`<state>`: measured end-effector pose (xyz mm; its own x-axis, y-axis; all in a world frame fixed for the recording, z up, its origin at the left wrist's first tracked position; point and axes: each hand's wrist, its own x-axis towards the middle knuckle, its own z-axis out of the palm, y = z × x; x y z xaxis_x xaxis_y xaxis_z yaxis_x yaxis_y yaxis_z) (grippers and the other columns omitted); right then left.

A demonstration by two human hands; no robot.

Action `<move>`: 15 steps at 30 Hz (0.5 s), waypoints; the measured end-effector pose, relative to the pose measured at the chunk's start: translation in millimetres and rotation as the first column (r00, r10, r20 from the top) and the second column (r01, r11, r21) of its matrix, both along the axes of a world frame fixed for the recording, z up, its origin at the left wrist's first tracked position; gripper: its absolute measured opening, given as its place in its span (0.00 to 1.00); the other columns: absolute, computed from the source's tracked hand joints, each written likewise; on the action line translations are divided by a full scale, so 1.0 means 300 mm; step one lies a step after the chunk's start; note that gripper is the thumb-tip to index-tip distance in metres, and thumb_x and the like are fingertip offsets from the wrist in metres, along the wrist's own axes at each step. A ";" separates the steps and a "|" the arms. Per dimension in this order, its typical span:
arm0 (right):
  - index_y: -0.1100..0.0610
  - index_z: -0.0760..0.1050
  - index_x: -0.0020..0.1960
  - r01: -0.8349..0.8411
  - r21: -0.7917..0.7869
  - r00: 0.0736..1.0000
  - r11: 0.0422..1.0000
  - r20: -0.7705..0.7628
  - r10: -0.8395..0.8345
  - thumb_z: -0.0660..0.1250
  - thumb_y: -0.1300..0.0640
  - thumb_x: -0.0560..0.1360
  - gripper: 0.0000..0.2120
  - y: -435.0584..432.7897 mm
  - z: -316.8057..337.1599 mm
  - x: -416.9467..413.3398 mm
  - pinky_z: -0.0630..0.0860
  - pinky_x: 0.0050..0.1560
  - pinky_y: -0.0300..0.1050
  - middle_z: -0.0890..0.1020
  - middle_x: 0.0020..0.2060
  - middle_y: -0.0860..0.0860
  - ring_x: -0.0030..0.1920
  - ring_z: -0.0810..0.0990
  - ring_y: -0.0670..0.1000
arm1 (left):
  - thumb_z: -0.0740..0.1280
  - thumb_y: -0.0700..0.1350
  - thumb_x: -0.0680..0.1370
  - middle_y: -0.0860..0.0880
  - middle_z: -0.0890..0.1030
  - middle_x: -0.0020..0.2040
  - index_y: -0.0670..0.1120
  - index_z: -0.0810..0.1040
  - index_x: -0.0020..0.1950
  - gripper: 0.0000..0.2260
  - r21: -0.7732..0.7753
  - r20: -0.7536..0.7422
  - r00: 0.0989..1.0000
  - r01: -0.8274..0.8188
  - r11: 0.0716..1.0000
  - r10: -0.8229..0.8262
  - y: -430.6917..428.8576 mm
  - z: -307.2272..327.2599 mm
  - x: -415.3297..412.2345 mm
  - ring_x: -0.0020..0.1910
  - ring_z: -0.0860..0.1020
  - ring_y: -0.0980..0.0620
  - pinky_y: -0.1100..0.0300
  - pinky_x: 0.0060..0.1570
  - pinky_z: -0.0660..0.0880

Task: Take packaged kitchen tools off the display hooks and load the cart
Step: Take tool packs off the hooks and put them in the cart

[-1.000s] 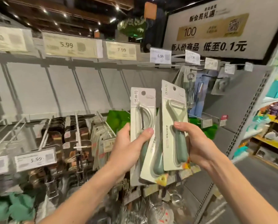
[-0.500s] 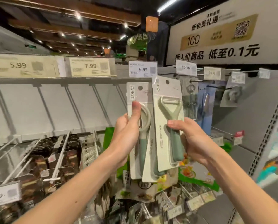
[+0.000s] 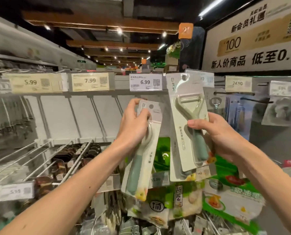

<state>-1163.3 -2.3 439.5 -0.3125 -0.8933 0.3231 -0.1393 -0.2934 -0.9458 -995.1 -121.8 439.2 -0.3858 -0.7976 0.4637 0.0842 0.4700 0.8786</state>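
Note:
My left hand grips a pale carded peeler pack near its top; the pack hangs tilted, its green handle pointing down. My right hand holds a second carded pack with a Y-shaped green peeler, thumb across its front. That pack is raised higher, and its hang hole sits level with the price-tag rail. The two packs are apart. No cart is in view.
Bare wire hooks jut out at lower left. More packaged tools hang at right under price tags. Green and white food packs sit below my hands. A large white sign is overhead at right.
The two packs, held overlapping before, have been drawn apart. My right hand lifted its pack higher toward the rail; my left hand shifted its grip to the other pack's top. The view tilted up.

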 end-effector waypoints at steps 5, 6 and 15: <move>0.60 0.77 0.51 -0.026 -0.005 0.999 1.000 -0.026 0.025 0.72 0.55 0.63 0.18 -0.003 -0.007 -0.029 0.82 0.36 0.43 0.86 0.39 0.52 0.39 0.86 0.51 | 0.58 0.44 0.82 0.40 0.74 0.69 0.58 0.60 0.76 0.22 -0.145 0.062 0.990 -0.115 0.983 0.125 -0.018 0.005 0.013 0.58 0.79 0.49 0.49 0.60 0.75; 0.61 0.77 0.51 -0.044 -0.005 0.999 0.999 -0.016 0.044 0.74 0.57 0.63 0.18 -0.005 -0.011 -0.035 0.82 0.36 0.43 0.86 0.39 0.52 0.39 0.86 0.51 | 0.58 0.42 0.83 0.40 0.72 0.71 0.56 0.61 0.76 0.22 -0.196 0.059 0.988 -0.132 0.972 0.146 -0.023 0.003 0.017 0.63 0.77 0.44 0.45 0.63 0.73; 0.63 0.78 0.54 -0.171 -0.053 0.984 0.984 0.043 0.173 0.76 0.50 0.56 0.30 -0.035 -0.016 -0.071 0.81 0.38 0.42 0.86 0.45 0.56 0.43 0.85 0.52 | 0.59 0.33 0.80 0.68 0.63 0.71 0.61 0.62 0.75 0.30 -0.470 -0.054 0.987 -0.158 0.868 0.151 -0.044 0.099 0.033 0.73 0.66 0.52 0.41 0.73 0.65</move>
<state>-1184.7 -12.8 434.5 -0.1714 -0.9184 0.3566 -0.0377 -0.3556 -0.9339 -985.3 -135.1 468.8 -0.2656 -0.5315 0.8043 -0.0122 0.8361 0.5485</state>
